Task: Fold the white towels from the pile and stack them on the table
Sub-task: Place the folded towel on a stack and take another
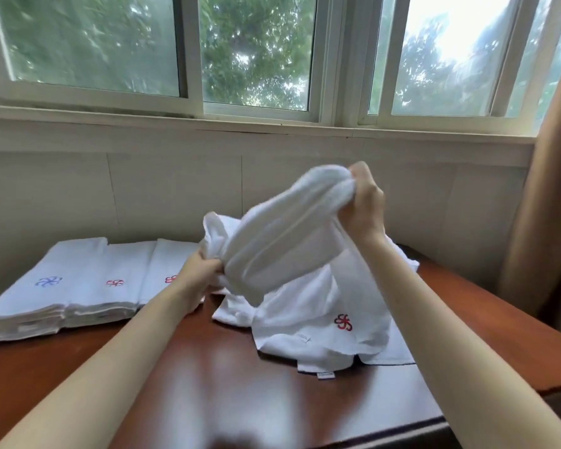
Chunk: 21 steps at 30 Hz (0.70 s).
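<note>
A white towel (pixel 282 234) hangs bunched in the air above the brown table (pixel 208 377). My right hand (pixel 363 202) grips its upper end, raised high. My left hand (pixel 201 270) grips its lower end near the table. Under it lies a loose pile of white towels (pixel 311 312), one showing a red flower emblem. At the left stand stacks of folded white towels (pixel 78 286) side by side, with a blue emblem on the leftmost and red emblems on the others.
A white wall and a window sill (pixel 240 128) run behind the table. A brown curtain (pixel 544 222) hangs at the right. The table's front edge (pixel 370 439) is close to me, its right edge beside the curtain.
</note>
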Tool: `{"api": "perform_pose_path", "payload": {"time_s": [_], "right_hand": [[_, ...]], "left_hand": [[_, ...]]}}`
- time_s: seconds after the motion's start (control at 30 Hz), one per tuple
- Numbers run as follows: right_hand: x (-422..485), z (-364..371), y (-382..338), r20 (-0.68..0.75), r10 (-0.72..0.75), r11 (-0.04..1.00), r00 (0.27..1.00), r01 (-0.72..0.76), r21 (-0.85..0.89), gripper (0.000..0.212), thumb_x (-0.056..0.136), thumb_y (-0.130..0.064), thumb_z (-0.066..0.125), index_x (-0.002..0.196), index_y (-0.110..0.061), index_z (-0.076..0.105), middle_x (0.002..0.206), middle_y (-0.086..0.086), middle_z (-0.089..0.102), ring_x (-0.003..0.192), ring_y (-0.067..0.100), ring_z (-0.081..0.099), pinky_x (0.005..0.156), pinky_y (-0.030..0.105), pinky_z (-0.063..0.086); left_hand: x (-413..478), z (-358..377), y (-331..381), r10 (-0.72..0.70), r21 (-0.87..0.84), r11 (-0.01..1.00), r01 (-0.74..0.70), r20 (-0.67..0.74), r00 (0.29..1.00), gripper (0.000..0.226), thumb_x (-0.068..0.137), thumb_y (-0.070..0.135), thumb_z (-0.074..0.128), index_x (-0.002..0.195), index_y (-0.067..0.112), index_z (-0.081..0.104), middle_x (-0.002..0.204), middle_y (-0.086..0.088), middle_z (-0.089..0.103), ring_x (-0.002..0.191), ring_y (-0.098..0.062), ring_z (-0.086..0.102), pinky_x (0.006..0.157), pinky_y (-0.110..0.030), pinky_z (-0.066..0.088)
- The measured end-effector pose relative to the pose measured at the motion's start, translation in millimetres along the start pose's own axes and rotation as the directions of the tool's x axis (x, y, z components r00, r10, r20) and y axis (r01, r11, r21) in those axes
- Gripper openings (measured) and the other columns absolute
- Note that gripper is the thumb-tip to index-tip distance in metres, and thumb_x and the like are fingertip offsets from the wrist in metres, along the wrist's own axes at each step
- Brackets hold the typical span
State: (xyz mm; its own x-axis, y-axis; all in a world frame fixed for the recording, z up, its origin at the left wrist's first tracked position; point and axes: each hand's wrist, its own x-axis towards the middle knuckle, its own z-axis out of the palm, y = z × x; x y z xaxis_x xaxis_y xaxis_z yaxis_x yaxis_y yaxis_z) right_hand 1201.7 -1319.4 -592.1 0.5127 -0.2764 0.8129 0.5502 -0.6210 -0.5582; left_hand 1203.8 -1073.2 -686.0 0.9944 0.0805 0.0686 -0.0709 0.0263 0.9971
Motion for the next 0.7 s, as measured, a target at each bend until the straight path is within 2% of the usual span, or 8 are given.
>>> {"api": "perform_pose_path", "payload": {"time_s": [0.1, 0.2, 0.33, 0.43, 0.5, 0.57, 0.63, 0.7], "right_hand": [[0, 19, -39, 0.201, -0.061, 0.997, 0.978, 0.068, -0.027, 0.012, 0.085, -0.013, 0.055, 0.082, -0.016, 0.044, 0.071, -0.002, 0.052, 0.068, 0.021, 0.044, 0.056, 0.027, 0.026], [-21, 36, -38, 0.423, 0.135, 0.986, 0.896, -0.165, 0.034, 0.013, 0.081, -0.011, 0.066, 0.085, -0.016, 0.055, 0.072, -0.006, 0.054, 0.073, 0.016, 0.050, 0.054, 0.024, 0.034], [-73, 65, -19, 0.565, 0.193, 0.962, 0.802, -0.269, 0.052, 0.023, 0.078, -0.004, 0.068, 0.096, -0.014, 0.061, 0.085, -0.001, 0.060, 0.083, 0.016, 0.057, 0.073, 0.024, 0.049], [-115, 90, 1, 0.604, 0.205, 0.976, 0.770, -0.204, -0.072, 0.041, 0.082, -0.006, 0.065, 0.122, -0.010, 0.054, 0.118, 0.004, 0.056, 0.110, 0.020, 0.054, 0.092, 0.030, 0.043], [-142, 104, 17, 0.658, 0.278, 0.959, 0.700, -0.160, -0.235, 0.046, 0.085, -0.007, 0.061, 0.129, -0.008, 0.048, 0.130, 0.010, 0.053, 0.115, 0.025, 0.052, 0.087, 0.027, 0.038], [-171, 113, 33, 0.748, 0.398, 0.908, 0.532, -0.109, -0.405, 0.045, 0.090, -0.016, 0.056, 0.132, -0.007, 0.045, 0.135, 0.014, 0.051, 0.121, 0.028, 0.049, 0.089, 0.026, 0.037], [-203, 117, 45, 0.804, 0.487, 0.846, 0.341, 0.047, -0.532, 0.051, 0.092, -0.036, 0.052, 0.134, -0.009, 0.042, 0.137, 0.015, 0.049, 0.124, 0.029, 0.048, 0.096, 0.030, 0.039], [-229, 115, 51, 0.799, 0.487, 0.791, 0.351, 0.210, -0.574, 0.053, 0.090, -0.048, 0.049, 0.128, -0.012, 0.043, 0.128, 0.015, 0.052, 0.118, 0.031, 0.052, 0.093, 0.035, 0.044]], "left_hand": [[1, -31, 3, 0.020, -0.043, 0.999, -0.029, -0.196, 0.980, 0.039, 0.083, -0.010, 0.038, 0.110, 0.014, 0.053, 0.070, -0.009, 0.055, 0.050, -0.017, 0.053, 0.046, -0.019, 0.047], [-10, -94, -6, -0.094, -0.166, 0.986, 0.024, -0.430, 0.898, 0.023, 0.080, -0.003, 0.041, 0.094, 0.011, 0.052, 0.059, -0.009, 0.043, 0.033, -0.013, 0.039, 0.039, -0.014, 0.033], [-33, -191, -23, -0.183, -0.196, 0.979, 0.053, -0.737, 0.650, 0.047, 0.082, 0.006, 0.055, 0.128, -0.002, 0.044, 0.103, -0.017, 0.054, 0.084, -0.025, 0.056, 0.060, -0.027, 0.046], [-52, -242, -40, -0.283, -0.341, 0.940, -0.013, -0.798, 0.532, 0.057, 0.093, 0.005, 0.048, 0.144, 0.000, 0.022, 0.143, -0.018, 0.041, 0.131, -0.028, 0.043, 0.092, -0.016, 0.042], [-63, -254, -55, -0.193, -0.144, 0.979, 0.141, -0.873, 0.449, 0.058, 0.092, 0.010, 0.048, 0.145, 0.009, 0.025, 0.147, -0.015, 0.036, 0.133, -0.029, 0.039, 0.107, -0.029, 0.034], [-73, -250, -73, -0.016, 0.109, 0.972, 0.208, -0.854, 0.520, 0.050, 0.083, 0.011, 0.054, 0.133, 0.009, 0.044, 0.124, -0.016, 0.052, 0.111, -0.031, 0.051, 0.094, -0.036, 0.043], [-74, -233, -86, -0.020, 0.263, 0.924, 0.278, -0.694, 0.720, 0.030, 0.078, 0.012, 0.059, 0.108, 0.008, 0.060, 0.093, -0.011, 0.056, 0.090, -0.025, 0.049, 0.069, -0.029, 0.039], [-66, -215, -104, -0.097, 0.421, 0.846, 0.328, -0.482, 0.871, 0.036, 0.085, 0.006, 0.059, 0.121, 0.006, 0.057, 0.105, -0.014, 0.058, 0.094, -0.026, 0.051, 0.076, -0.029, 0.040]]}}
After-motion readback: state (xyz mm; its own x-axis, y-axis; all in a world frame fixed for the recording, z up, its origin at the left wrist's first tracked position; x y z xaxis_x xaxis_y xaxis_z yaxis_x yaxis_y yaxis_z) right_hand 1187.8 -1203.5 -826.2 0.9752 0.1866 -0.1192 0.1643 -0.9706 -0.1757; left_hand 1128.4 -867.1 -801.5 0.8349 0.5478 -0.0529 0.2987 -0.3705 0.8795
